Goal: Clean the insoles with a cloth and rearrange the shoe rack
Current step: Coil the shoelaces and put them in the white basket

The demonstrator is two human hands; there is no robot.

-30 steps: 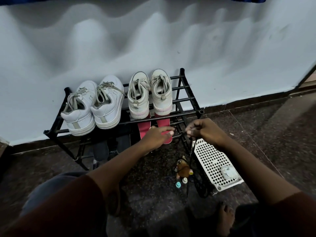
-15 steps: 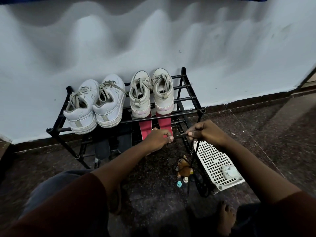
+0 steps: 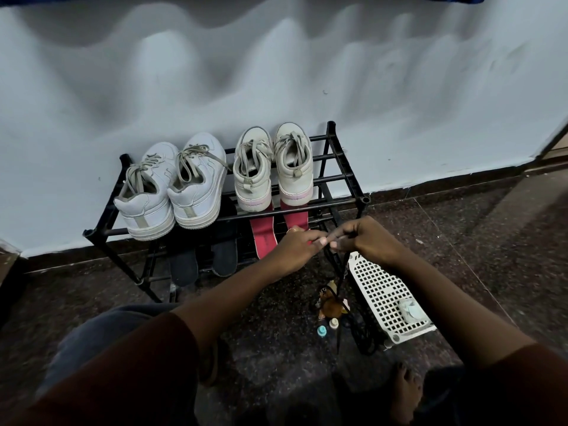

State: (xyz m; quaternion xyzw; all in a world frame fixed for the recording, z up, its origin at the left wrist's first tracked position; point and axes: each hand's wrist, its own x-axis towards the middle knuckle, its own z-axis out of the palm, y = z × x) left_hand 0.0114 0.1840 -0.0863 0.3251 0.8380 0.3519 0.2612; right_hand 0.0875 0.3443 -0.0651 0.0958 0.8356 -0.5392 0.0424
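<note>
A black shoe rack (image 3: 348, 162) stands against the wall. On its top shelf sit a white sneaker pair (image 3: 172, 192) at the left and a beige pair (image 3: 273, 167) at the right. Two red insoles (image 3: 262, 238) lie on the lower shelf beneath the beige pair, with two black insoles (image 3: 224, 250) left of them. My left hand (image 3: 295, 249) is closed on the near end of the right red insole (image 3: 296, 216). My right hand (image 3: 368, 238) pinches a thin black cord (image 3: 339, 284) that hangs to the floor. The fingertips of both hands touch.
A white perforated basket (image 3: 381, 290) lies on the dark stone floor right of the rack, with a small pale item (image 3: 410, 309) in it. Small bottles (image 3: 321, 331) and a brown object (image 3: 332, 305) sit by the cord's lower end. A bare foot (image 3: 405, 392) rests nearby.
My left hand has slid right along the red insole until its fingertips meet my right hand. My right hand still holds the cord in about the same place.
</note>
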